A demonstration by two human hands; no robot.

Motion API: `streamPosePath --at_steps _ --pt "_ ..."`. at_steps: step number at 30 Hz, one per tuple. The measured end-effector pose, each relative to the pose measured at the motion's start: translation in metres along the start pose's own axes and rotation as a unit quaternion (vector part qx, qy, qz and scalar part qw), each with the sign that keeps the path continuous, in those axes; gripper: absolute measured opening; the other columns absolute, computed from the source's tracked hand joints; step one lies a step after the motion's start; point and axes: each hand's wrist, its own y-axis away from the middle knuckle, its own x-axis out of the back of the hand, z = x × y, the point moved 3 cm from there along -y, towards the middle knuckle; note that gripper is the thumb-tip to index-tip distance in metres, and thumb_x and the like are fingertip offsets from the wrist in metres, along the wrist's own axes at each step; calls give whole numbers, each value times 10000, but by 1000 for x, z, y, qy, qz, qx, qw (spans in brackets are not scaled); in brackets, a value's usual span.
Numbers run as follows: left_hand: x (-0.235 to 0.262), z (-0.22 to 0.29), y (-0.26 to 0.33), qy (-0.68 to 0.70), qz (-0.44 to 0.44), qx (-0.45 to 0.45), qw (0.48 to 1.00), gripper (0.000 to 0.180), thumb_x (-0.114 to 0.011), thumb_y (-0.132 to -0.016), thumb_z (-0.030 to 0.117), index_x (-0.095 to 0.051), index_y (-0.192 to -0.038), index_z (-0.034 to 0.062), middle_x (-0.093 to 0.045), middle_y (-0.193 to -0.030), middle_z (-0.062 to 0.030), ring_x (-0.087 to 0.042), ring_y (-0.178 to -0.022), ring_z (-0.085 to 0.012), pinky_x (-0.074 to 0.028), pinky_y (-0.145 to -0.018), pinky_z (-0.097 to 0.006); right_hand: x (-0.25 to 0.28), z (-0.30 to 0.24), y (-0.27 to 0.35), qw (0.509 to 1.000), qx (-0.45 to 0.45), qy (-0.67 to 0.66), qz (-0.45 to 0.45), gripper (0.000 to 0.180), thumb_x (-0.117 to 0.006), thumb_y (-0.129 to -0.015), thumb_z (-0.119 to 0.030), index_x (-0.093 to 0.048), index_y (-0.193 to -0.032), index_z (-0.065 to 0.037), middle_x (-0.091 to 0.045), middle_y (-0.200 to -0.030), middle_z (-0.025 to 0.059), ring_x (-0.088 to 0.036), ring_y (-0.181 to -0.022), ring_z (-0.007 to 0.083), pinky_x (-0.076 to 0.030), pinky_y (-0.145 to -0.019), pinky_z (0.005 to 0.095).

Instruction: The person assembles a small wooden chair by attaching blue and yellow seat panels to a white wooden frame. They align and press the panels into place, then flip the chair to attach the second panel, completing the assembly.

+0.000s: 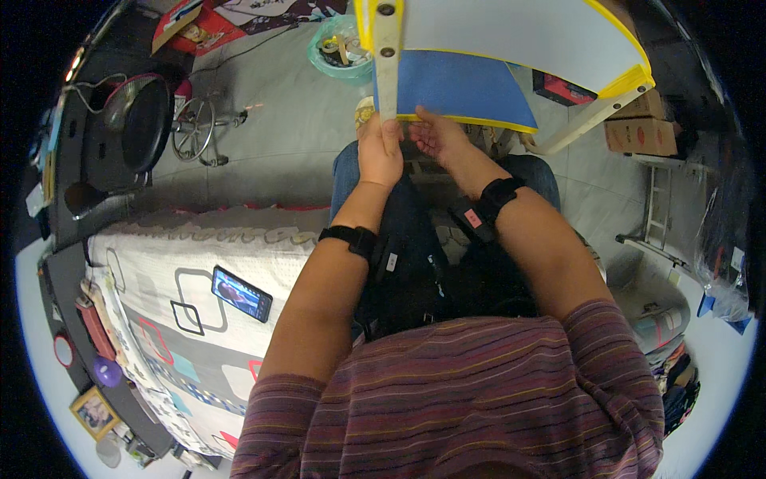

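Note:
I sit with a small table (511, 32) in front of my knees; it has a white top, a yellow rim, cream legs and a blue lower shelf (459, 88). My left hand (379, 152) is closed around the bottom of one cream leg (387, 64). My right hand (437, 137) lies open, palm up, just under the yellow front edge of the blue shelf, touching it or nearly so. Both wrists wear black bands.
A bed with a patterned cover (183, 303) lies at my left, a phone (242, 294) on it. A green basin (341, 48) stands on the grey floor beyond the table. Cardboard boxes (642, 132) sit at the right, a dark cabinet with a pan (144, 120) at the left.

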Motion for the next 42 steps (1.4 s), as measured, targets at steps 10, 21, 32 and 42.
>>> streamPosePath --at_steps 10,21,32,42 --pt "-1 9 0 76 -1 35 997 342 -364 -1036 292 -539 -918 23 -580 -739 -74 -564 -675 -195 -463 -648 -337 -20 14 10 991 32 -117 50 438 -759 -825 -413 -619 -988 -32 -672 -811 100 -627 -662 196 -491 -586 281" --pt "-2 8 1 80 -2 21 997 416 -391 -1035 391 -549 -965 12 -591 -754 -77 -581 -681 -192 -477 -648 -336 -40 14 4 992 70 -89 58 201 -806 -774 -161 -661 -812 -28 -672 -759 114 -622 -570 227 -474 -497 357" --pt "1 14 0 -49 -17 123 991 323 -434 -978 341 -572 -969 50 -636 -883 -256 -599 -863 -482 -487 -753 -529 -8 29 -56 994 78 18 -79 301 -676 -863 -316 -673 -1046 -77 -676 -950 57 -630 -821 212 -529 -749 362" --pt "8 19 -1 8 -27 81 996 405 -465 -978 452 -546 -941 57 -638 -875 -231 -596 -897 -466 -474 -748 -530 -5 -24 38 693 450 563 25 271 -626 -917 -274 -656 -1023 -26 -690 -971 174 -656 -890 347 -489 -727 417"
